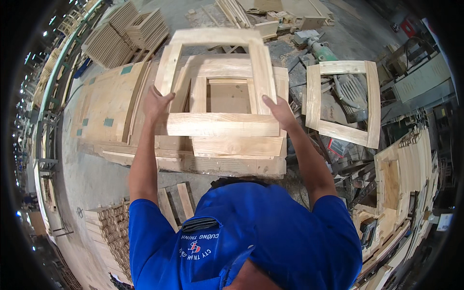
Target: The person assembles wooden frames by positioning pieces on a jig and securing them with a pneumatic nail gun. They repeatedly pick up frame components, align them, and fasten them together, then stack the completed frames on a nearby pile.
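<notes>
A pale rectangular wooden frame [222, 124] is held up in front of me, tilted over the workbench. My left hand [157, 103] grips its left side piece near the lower corner. On the opposite side piece, my right hand [280, 112] is closed with the thumb on top. Beneath it, partly covered, lies another wooden frame [232, 146] on the wooden bench [227, 166]. Through the held frame's opening I see the lower one's inner edge and a brown board surface.
To the right, another wooden frame [313, 96] rests over a machine with a green motor [323, 50]. A large plywood panel [104, 104] lies at the left. Stacked frames [108, 41] stand at the far left, and a pile of wood pieces [108, 237] is near left.
</notes>
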Demonstrator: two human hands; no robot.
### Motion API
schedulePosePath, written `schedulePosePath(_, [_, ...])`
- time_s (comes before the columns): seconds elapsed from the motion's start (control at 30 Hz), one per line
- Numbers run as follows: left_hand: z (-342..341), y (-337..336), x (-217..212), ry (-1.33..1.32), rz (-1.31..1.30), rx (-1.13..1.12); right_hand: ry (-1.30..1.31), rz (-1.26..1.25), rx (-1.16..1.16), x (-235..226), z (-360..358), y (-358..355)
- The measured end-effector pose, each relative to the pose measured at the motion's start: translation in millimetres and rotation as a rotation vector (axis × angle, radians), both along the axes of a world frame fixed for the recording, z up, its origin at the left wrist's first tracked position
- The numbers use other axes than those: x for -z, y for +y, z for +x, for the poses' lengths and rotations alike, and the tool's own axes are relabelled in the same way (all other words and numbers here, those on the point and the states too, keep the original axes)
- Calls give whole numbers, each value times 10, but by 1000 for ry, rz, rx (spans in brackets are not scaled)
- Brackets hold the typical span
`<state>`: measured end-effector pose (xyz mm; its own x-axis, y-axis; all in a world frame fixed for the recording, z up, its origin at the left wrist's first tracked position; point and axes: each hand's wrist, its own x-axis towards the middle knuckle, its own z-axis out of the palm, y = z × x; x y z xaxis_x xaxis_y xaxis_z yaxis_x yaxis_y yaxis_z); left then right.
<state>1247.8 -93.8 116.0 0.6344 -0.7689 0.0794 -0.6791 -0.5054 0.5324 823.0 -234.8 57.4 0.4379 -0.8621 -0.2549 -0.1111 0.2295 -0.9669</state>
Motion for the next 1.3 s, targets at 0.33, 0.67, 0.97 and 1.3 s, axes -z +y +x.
schedulePosePath(0.33, [153,-89,767,55,174,-65,919,-438,-150,258,328,-130])
schedulePosePath(0.67, [243,-182,1053,52,98,-72,974,-370,-120,182,415,-149])
schedulePosePath(0.97, [149,-209,957,173,153,-124,977,-402,-137,201,392,-267])
schedulePosePath(1.3, [192,-239,935,134,115,-79,955,-439,-137,269,350,-305])
